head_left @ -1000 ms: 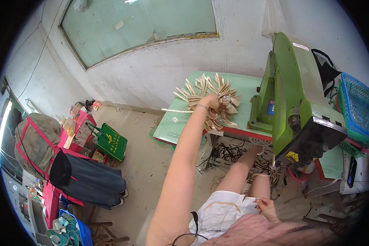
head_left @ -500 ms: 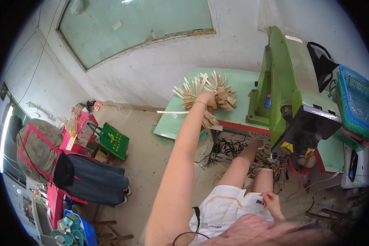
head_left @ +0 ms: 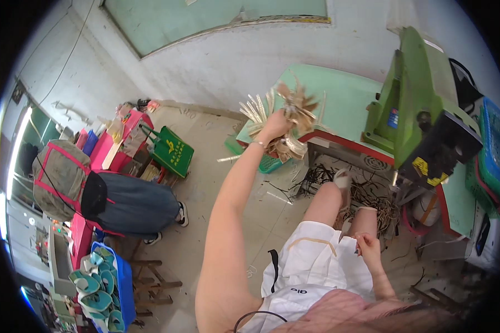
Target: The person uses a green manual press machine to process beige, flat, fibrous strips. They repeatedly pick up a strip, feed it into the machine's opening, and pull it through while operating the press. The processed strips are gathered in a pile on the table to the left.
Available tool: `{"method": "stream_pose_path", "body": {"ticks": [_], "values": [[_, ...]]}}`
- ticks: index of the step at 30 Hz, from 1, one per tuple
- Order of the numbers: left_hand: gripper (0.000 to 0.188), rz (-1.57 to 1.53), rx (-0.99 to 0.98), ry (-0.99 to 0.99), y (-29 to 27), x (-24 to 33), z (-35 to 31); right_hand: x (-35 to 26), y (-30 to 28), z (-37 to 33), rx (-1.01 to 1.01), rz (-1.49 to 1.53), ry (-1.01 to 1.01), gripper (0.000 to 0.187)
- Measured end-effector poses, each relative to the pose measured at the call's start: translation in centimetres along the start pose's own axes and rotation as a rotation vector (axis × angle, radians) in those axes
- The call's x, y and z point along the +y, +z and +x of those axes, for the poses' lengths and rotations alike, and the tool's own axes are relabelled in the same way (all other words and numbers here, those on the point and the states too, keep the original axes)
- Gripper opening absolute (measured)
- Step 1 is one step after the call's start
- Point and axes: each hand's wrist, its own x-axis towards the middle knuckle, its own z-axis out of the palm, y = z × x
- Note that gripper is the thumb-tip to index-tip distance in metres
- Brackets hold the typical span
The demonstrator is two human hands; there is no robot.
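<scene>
My left arm reaches out to the left end of the green-topped table [head_left: 344, 89]. My left hand [head_left: 276, 126] is closed round a fanned bundle of beige and gold strips [head_left: 299, 106], raised at the table's edge. Some strips hang below the hand, and one pale strip sticks out to the left. The bundle's upper part is blurred by motion. Over my lap, my right hand [head_left: 368, 248] has its fingers curled in a pinch; whatever is between them is too small to name. A green press machine [head_left: 408, 94] with a black head stands at the table's right.
Dark strip scraps [head_left: 375, 188] litter the floor under the table. Blue and green baskets [head_left: 495, 147] are stacked at far right. On the left are a person in a blue-grey skirt [head_left: 136, 202], a green bag [head_left: 172, 151], a blue crate [head_left: 126, 288] of teal pieces and a wooden stool [head_left: 150, 283].
My left hand has drawn the strip bundle toward the table's left edge, lifting it. The view has shifted, so the table and machine sit farther right. My right hand stays over my lap.
</scene>
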Motion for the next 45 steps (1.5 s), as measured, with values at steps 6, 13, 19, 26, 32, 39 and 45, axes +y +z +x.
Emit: {"method": "stream_pose_path", "body": {"ticks": [6, 13, 19, 26, 32, 39, 45], "values": [[0.015, -1.204, 0.297, -0.22, -8.8, -5.8, -7.9, -2.4, 4.1, 3.9, -0.13, -0.026, 0.02, 0.021], [0.011, -1.988, 0.763, -0.084, -12.4, -16.5, -19.5, -12.7, 15.6, 12.0, -0.117, -0.03, -0.211, 0.02], [0.017, -1.865, 0.899, -0.42, -7.3, -25.8, -23.0, -21.0, 26.6, 21.0, -0.008, -0.585, -0.844, 0.012], [0.026, -1.215, 0.716, -0.745, 4.5, -39.5, -15.8, -22.4, 35.1, 28.2, -0.399, -1.384, -0.796, 0.098], [0.041, -0.53, 0.504, -0.562, 20.2, -48.1, -1.3, -21.7, 36.1, 30.0, -0.438, -1.495, -0.69, 0.097], [0.064, 0.009, 0.174, -0.521, 35.9, -46.7, 4.5, -19.6, 32.8, 29.6, -0.315, -1.723, -0.789, 0.045], [0.047, 0.067, 0.523, -0.865, 36.9, -48.2, -2.0, -18.3, 29.8, 30.3, -0.241, -1.807, -0.92, 0.042]]}}
